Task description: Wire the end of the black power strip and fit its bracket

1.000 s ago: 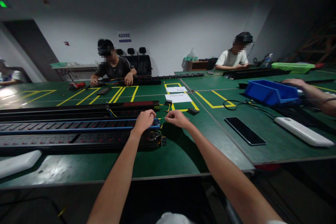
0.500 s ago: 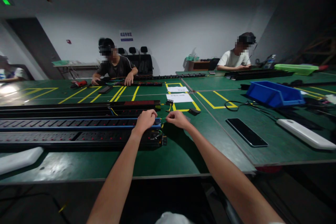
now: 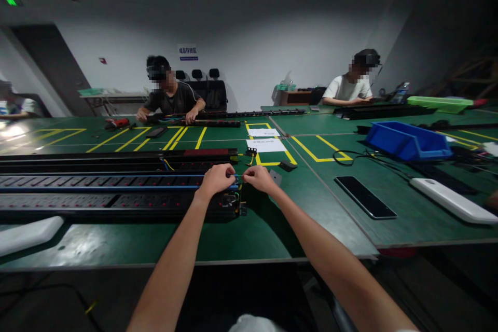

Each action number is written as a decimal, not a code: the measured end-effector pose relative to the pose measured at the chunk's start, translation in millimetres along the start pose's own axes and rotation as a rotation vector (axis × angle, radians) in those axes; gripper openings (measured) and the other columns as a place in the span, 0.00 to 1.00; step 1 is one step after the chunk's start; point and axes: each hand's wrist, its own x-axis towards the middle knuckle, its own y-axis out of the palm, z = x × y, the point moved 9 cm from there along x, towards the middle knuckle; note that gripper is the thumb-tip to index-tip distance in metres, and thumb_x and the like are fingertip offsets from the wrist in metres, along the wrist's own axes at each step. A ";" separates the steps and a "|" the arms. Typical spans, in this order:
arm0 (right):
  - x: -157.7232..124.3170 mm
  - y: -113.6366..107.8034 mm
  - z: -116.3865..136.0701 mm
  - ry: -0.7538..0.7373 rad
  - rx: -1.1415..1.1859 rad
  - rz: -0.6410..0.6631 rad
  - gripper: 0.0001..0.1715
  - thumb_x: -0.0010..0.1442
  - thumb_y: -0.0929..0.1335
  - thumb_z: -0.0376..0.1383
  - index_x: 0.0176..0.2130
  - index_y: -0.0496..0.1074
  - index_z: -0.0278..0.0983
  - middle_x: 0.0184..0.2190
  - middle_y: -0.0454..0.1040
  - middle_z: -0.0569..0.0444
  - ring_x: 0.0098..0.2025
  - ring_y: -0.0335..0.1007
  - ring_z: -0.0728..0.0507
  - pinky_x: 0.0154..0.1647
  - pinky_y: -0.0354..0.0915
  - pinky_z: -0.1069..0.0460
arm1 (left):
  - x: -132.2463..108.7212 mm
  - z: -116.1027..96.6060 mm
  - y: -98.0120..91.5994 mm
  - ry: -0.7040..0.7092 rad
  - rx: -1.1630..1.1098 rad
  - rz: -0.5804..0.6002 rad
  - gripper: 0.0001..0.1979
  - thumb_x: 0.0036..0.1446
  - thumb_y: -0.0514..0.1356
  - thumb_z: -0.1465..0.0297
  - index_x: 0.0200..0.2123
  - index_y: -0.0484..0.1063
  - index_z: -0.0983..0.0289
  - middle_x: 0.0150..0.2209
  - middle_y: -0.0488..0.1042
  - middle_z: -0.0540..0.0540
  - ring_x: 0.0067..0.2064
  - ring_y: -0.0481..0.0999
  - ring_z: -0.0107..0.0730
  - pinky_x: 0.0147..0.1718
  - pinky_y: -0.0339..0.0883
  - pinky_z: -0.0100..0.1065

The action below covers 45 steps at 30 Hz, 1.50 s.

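A long power strip (image 3: pixel 148 182) with blue edges lies across the green table. My left hand (image 3: pixel 218 180) is closed over its right end, fingertips curled at the edge; what lies under them is partly hidden. Just right of that end, my right hand (image 3: pixel 260 179) pinches a thin green wire that comes out of the strip. The two sets of fingertips are a short gap apart. Nearer to me is a second power strip (image 3: pixel 151 201) with red-dotted sockets, its right end showing loose wires. A dark grey plate (image 3: pixel 276 177) lies beside my right hand.
Black strip housings (image 3: pixel 116 158) lie behind. To the right are a phone (image 3: pixel 365 196), a white power bank (image 3: pixel 453 200), a blue bin (image 3: pixel 408 140) and cables. Another white object (image 3: pixel 31 236) is at left. Two co-workers sit across the table, one handling a strip (image 3: pixel 218 123).
My right hand has moved left, bringing its fingertips closer to the strip's end. My left fingers have curled in slightly. The grey plate shows more now.
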 end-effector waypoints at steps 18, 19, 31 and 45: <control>4.5 19.8 -12.8 0.161 0.206 0.073 0.11 0.55 0.69 0.34 0.26 0.79 0.33 0.22 0.76 0.53 0.22 0.65 0.50 0.22 0.55 0.57 | 1.4 -2.4 2.8 0.056 0.007 -0.026 0.11 0.52 0.61 0.72 0.38 0.81 0.58 0.41 0.83 0.53 0.44 0.80 0.38 0.47 0.71 0.33; 3.0 20.8 -14.0 0.185 0.247 0.104 0.10 0.56 0.68 0.34 0.28 0.79 0.33 0.23 0.76 0.53 0.21 0.64 0.51 0.21 0.56 0.57 | 1.3 -2.4 2.8 0.058 0.007 -0.026 0.11 0.53 0.61 0.72 0.38 0.81 0.58 0.41 0.83 0.53 0.44 0.80 0.38 0.47 0.71 0.33; -4.6 20.4 -24.4 0.335 0.580 0.092 0.09 0.53 0.73 0.31 0.37 0.78 0.33 0.26 0.77 0.54 0.21 0.62 0.54 0.18 0.58 0.60 | 1.9 -5.2 3.9 0.059 -0.008 0.005 0.13 0.52 0.61 0.73 0.40 0.82 0.58 0.41 0.83 0.53 0.45 0.80 0.38 0.47 0.71 0.33; -10.6 27.0 -21.9 0.350 0.673 0.227 0.13 0.55 0.75 0.40 0.38 0.78 0.34 0.30 0.77 0.53 0.26 0.69 0.53 0.25 0.69 0.59 | 2.6 -2.5 4.7 0.051 -0.019 0.004 0.12 0.53 0.61 0.73 0.38 0.82 0.58 0.41 0.83 0.53 0.44 0.80 0.37 0.46 0.71 0.33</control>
